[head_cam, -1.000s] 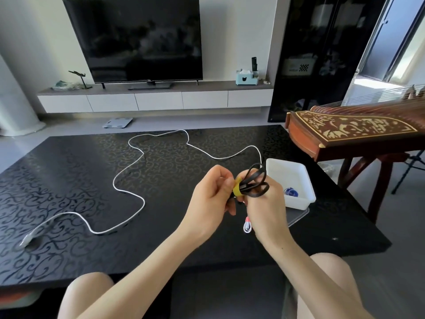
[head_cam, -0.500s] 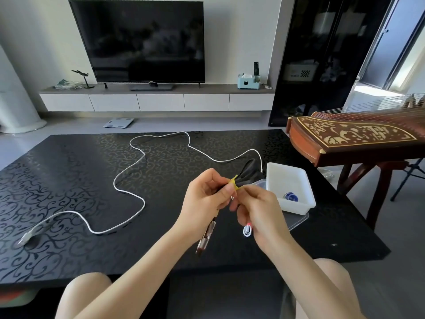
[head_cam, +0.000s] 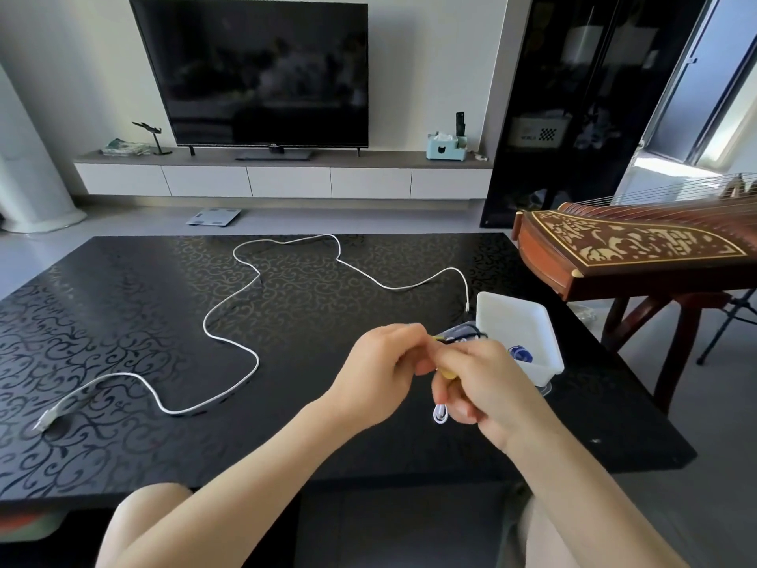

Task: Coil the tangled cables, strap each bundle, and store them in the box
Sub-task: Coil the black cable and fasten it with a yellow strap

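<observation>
Both hands meet above the black table (head_cam: pixel 123 321), just left of the white box (head_cam: pixel 517 321). My left hand (head_cam: pixel 383 373) and my right hand (head_cam: pixel 477 383) pinch a small black cable bundle (head_cam: pixel 461 334) with a yellow strap (head_cam: pixel 444 373) on it; most of the bundle is hidden behind the fingers. A white connector (head_cam: pixel 440 415) lies on the table below my right hand. A long white cable (head_cam: pixel 229 346) snakes loose across the table from the front left to the box. A blue item (head_cam: pixel 520 354) lies inside the box.
A clear lid (head_cam: pixel 547 388) lies under the box near the table's right edge. A wooden zither (head_cam: pixel 639 248) on a stand is close to the right. A TV (head_cam: pixel 254 71) and low cabinet stand beyond the table's far edge.
The black bundle, spread in open loops a second ago, is now squeezed between both hands and mostly hidden. The hanging plug below my left hand is out of sight. Both hands shifted slightly toward the box.
</observation>
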### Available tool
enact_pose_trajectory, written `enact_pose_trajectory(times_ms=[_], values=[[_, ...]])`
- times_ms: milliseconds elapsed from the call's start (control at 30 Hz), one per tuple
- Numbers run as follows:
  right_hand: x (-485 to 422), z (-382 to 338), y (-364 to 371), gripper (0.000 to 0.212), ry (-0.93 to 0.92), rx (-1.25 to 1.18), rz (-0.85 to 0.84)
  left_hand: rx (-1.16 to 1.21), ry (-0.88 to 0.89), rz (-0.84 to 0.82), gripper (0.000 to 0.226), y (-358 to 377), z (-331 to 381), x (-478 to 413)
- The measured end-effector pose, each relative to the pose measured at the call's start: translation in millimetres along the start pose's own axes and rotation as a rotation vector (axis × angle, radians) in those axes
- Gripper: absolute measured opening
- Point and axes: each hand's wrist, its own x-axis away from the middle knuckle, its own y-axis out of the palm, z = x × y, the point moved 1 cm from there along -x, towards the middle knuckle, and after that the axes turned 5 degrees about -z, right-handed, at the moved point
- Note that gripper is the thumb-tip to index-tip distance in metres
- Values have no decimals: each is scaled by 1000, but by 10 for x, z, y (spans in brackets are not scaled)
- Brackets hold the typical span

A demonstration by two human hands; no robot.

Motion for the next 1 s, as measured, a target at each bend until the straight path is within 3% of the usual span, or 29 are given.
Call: enact_pose_trajectory(times_ms=[233,300,433,533,633,700,767,833,933,1000], values=[[-112,41,-138,34,436,-636,-181,-143,179,-88,9,-61,-22,59],[-112,9,-168,17,470,-705,-242,-155,168,-104,10,-91,-56,43],[-79,-40,-226,16,448,-747,-304,-78,77,-87,13,-81,-98,44],[-57,-105,-357,26,217,-462,-178,116,-150,-22,15,-53,-97,54],[-52,-200,-565,21,-305,110,109,406,-369,-23,25,-82,-88,28],[-116,-195,-636,31,-532,420,113,656,-417,-75,33,-111,-59,-4],[-199,-122,-613,46,-559,533,-63,843,-433,-143,32,-133,-14,-26],[-263,-18,-543,48,-534,524,-189,940,-432,-182,24,-136,24,-37],[-292,122,-418,31,-546,392,-172,1020,-435,-181,19,-147,36,-44],[-288,185,-334,25,-599,401,-73,1049,-427,-155,20,-160,30,-58]])
